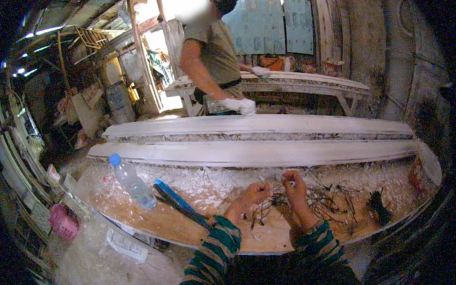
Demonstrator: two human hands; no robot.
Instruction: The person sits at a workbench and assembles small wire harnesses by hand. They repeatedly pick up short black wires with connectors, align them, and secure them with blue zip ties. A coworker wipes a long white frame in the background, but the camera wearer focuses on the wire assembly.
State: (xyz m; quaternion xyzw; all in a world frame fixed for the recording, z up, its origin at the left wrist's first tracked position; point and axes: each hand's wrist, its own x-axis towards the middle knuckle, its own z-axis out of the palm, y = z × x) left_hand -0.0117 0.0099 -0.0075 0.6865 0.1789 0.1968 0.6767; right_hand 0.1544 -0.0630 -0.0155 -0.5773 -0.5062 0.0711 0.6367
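A long wooden workbench point(140, 216), crusted with white plaster, runs across the view. On its far half lie two long white plaster cornice mouldings point(258, 152), side by side and parallel, reaching almost from end to end. Beyond them a second bench point(306, 84) carries another white moulding, and a person in an olive shirt point(217, 52) stands between the two benches with white-coated hands, one resting near the far moulding's edge.

On the near bench, left of centre, a clear plastic water bottle point(133, 183) with a blue cap lies on its side, and just beside it to the right a blue and black flat bar point(182, 204) lies at a slant, its lower end near the left sleeve. A pink basket point(64, 222) sits on the floor at lower left.

Spread over the right half of the bench is a loose tangle of dark fibre strands point(335, 199), with a darker clump point(378, 207) well to the right.

The left hand point(250, 197) and the right hand point(295, 188), both in green striped sleeves, meet at the near edge of that tangle. Each is closed to a pinch on a few of the strands, which stretch between them and trail down onto the bench; it seems the fingertips hold the same small bundle, though the blur makes that hard to confirm.
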